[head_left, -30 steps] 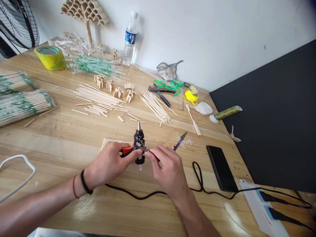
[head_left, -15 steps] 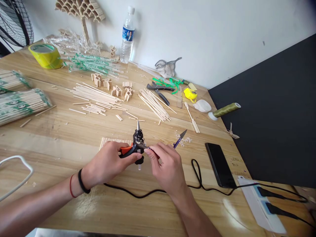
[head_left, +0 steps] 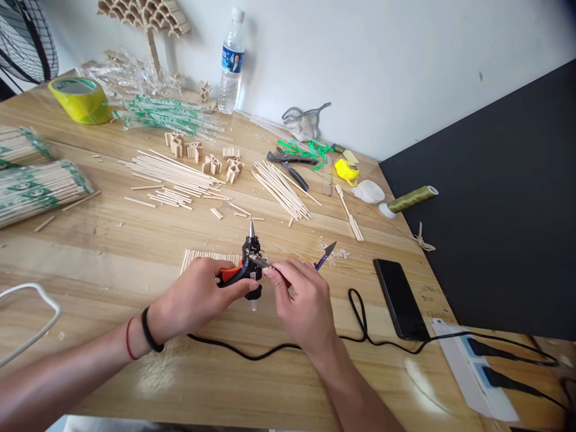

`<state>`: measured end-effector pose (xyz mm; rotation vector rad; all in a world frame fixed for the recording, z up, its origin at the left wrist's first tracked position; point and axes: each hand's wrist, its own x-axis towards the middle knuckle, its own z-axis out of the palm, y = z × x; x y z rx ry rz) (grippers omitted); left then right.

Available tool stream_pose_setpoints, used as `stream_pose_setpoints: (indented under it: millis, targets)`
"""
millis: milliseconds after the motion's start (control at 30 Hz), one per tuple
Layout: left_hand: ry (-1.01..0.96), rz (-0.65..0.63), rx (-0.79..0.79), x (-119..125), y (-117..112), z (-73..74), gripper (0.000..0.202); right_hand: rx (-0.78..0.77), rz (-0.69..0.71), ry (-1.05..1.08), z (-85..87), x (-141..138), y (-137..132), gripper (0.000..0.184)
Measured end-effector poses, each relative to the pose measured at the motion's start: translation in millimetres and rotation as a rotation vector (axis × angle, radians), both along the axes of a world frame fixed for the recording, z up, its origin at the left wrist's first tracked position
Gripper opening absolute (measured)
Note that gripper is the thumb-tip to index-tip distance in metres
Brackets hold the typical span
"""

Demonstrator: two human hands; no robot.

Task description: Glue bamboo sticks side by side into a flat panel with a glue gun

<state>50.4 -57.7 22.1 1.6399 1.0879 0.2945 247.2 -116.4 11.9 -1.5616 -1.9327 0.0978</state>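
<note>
My left hand point(head_left: 198, 297) is closed around a black glue gun point(head_left: 252, 258) with an orange trigger, its metal nozzle pointing away from me. A clear glue stick point(head_left: 254, 305) sticks out of its near end. Between its thumb and fingers, my right hand point(head_left: 303, 300) pinches a purple-handled knife point(head_left: 323, 258). One pointed dark blade shows beyond the knuckles, and a second dark tip touches or nearly touches the gun's side; the grip between is hidden. Partly behind my left hand lies a flat row of joined short sticks point(head_left: 191, 257).
Loose wooden sticks point(head_left: 281, 192) and small stick pieces point(head_left: 211, 165) lie beyond my hands. Pliers point(head_left: 292, 165), a yellow tape measure point(head_left: 346, 172) and a phone point(head_left: 400, 300) are to the right. A black cord point(head_left: 265, 355) runs to a power strip point(head_left: 477, 372). A bottle point(head_left: 231, 63) stands behind.
The knife has turned slightly in my right hand: its far blade is a little lower and further left. My left hand keeps the glue gun almost still.
</note>
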Motion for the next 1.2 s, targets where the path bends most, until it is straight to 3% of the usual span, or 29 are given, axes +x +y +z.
stream_pose_setpoints:
  millis: [133,433,700,933,1067,1200]
  targets:
    - [0.005,-0.011,-0.018,0,1,1.9,0.050,-0.005,-0.002,0.011,0.7,0,1,0.024]
    - [-0.028,0.000,-0.119,-1,2,2.7,0.054,-0.142,0.133,0.184,10.8,12,5,0.034]
    - [-0.052,0.056,-0.171,-1,-1,2.5,0.050,0.019,0.138,0.047,8.2,14,7,0.025]
    - [-0.075,0.070,-0.116,-2,3,5.9,0.044,0.034,0.193,0.057,8.1,14,7,0.021]
    - [-0.056,0.070,-0.087,-3,5,6.6,0.045,0.023,0.137,0.119,10.4,15,5,0.010]
    - [-0.027,0.020,-0.079,-3,5,9.7,0.046,0.030,0.081,0.118,11.5,22,6,0.012]
